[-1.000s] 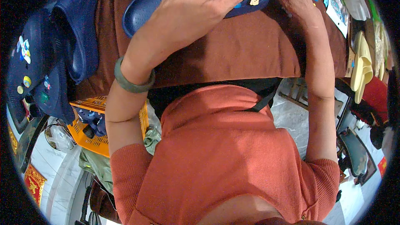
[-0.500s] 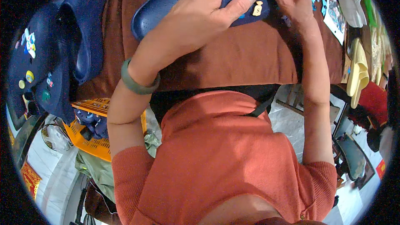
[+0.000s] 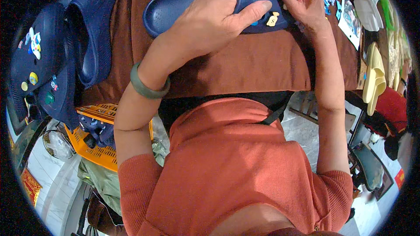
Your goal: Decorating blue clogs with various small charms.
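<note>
A navy blue foam clog (image 3: pixel 168 11) lies at the top of the view, its toe pointing right. My left hand (image 3: pixel 212 17) grips it, with the fingers tucked inside the opening and the thumb along the outside of the upper. Just below that thumb tip sits a cream money-bag charm (image 3: pixel 273 19). My right hand (image 3: pixel 306 6) is at the toe end, thumb on the upper and fingers curled in; whatever is between them is hidden. Brown cloth (image 3: pixel 253 65) spreads beneath the clog.
More navy clogs (image 3: pixel 94 35) with charms lie at the left. Rightward are small blue charms (image 3: pixel 327 4), a printed card (image 3: pixel 351 19), white shoes (image 3: pixel 363 0) and pale yellow slippers (image 3: pixel 375 78). An orange basket (image 3: pixel 100 155) stands below the cloth's left edge.
The clog and my left hand have shifted slightly right and down in the view. My right hand has turned a little, its fingers curling closer to the toe.
</note>
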A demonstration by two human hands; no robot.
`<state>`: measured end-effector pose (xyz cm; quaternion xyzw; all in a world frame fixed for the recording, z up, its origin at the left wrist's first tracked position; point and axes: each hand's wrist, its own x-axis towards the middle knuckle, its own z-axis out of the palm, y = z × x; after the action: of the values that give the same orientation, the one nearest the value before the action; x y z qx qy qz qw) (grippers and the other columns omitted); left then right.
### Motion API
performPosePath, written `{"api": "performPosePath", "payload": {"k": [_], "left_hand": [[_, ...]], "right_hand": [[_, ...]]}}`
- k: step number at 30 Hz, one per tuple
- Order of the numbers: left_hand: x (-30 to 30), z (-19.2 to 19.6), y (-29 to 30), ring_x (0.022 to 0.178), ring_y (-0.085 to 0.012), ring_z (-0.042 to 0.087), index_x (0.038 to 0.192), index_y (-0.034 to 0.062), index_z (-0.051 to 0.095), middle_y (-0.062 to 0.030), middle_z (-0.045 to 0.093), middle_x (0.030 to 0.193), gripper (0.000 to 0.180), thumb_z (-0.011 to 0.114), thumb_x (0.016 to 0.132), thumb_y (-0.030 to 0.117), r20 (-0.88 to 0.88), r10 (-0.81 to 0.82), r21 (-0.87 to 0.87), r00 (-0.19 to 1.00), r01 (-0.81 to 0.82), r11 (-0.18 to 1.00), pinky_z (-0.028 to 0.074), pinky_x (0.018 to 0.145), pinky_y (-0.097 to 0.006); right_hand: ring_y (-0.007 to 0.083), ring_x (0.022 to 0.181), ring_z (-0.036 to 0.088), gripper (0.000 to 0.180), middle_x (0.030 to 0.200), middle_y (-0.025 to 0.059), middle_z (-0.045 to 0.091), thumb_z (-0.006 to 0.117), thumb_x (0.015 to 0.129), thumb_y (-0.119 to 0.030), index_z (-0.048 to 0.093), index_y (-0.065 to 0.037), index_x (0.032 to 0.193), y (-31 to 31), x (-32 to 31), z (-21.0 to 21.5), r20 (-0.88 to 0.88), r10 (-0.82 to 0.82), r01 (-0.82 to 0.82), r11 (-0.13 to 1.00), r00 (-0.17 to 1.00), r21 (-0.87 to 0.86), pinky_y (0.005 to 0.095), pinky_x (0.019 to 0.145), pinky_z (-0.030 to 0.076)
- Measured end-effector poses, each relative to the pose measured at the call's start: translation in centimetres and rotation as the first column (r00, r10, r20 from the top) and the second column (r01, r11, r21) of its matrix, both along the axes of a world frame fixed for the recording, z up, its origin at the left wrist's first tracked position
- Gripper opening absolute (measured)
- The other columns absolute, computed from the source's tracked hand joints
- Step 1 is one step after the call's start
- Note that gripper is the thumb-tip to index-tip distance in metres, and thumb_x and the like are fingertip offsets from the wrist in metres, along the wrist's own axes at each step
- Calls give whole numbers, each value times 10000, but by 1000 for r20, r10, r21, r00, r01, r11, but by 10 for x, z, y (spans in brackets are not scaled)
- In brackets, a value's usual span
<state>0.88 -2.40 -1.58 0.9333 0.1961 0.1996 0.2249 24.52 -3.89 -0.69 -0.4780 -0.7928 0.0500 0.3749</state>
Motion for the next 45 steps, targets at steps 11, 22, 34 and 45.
{"api": "performPosePath", "payload": {"k": [11,22,34,45], "left_hand": [[9,-9,0,637,-362,592,990,60,640,-193,590,724,216,563,930,253,287,-5,-102,958,36,994,418,537,-459],[9,6,-2,771,-262,636,1050,10,632,-135,662,845,306,541,969,290,43,152,-547,987,-104,830,484,743,-345],[10,9,-2,848,-244,647,1086,4,638,-149,677,924,349,532,969,315,42,145,-590,989,-92,802,483,779,-346],[8,7,-3,836,-229,648,1075,-2,642,-128,685,922,351,527,975,314,87,102,-504,991,-45,862,484,789,-333]], "right_hand": [[230,605,437,291,651,83,425,703,769,-44,439,-37,646,0,-1,-4,-24,32,-29,992,999,126,334,541,321],[256,600,400,338,644,101,383,702,776,-43,394,-48,639,1,1,-5,54,28,-35,992,998,124,356,554,300],[250,554,392,366,606,83,376,728,761,-35,389,-57,625,-5,-2,-5,40,-43,37,989,998,146,361,534,291],[254,586,434,322,638,93,429,734,758,-44,434,-51,640,-1,3,-10,32,3,-10,977,999,212,352,548,316]]}}
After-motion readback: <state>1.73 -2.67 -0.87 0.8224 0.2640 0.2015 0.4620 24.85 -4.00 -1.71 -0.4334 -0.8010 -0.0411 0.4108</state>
